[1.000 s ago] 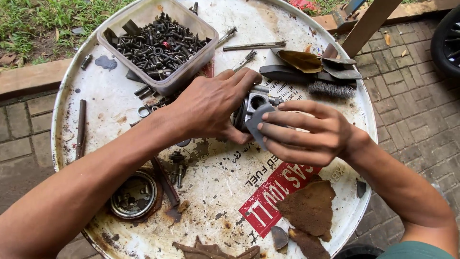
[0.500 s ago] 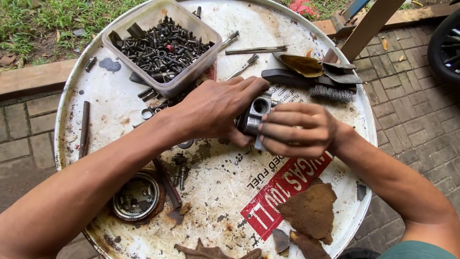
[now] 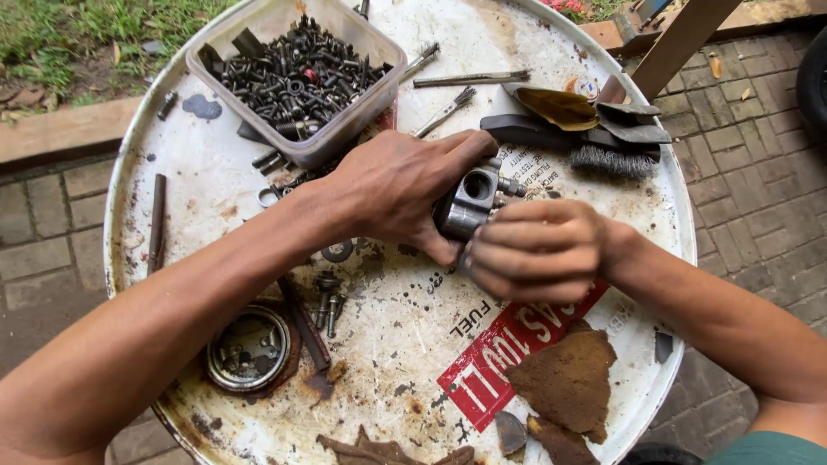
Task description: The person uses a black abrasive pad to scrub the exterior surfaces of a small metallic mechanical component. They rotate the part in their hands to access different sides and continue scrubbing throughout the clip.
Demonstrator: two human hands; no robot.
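While both hands stay clamped on it, the metal part (image 3: 472,203) has turned, its round bore now facing up. Left hand (image 3: 401,191) grips from 9 o'clock, right hand (image 3: 534,250) curls shut at 4. Bolt tub (image 3: 297,73) at 11, wire brush (image 3: 603,155) at 2, rusty drum lid (image 3: 207,172) beneath.

Round white drum top (image 3: 215,185), rust-stained, serves as work surface. Far left: plastic tub of dark bolts (image 3: 297,73). Far right: wire brush (image 3: 613,159), dry leaves (image 3: 564,105), thin rods (image 3: 469,80). Near left: round metal cap (image 3: 248,349), loose bolts (image 3: 327,297). Near right: brown rusty flakes (image 3: 564,383).
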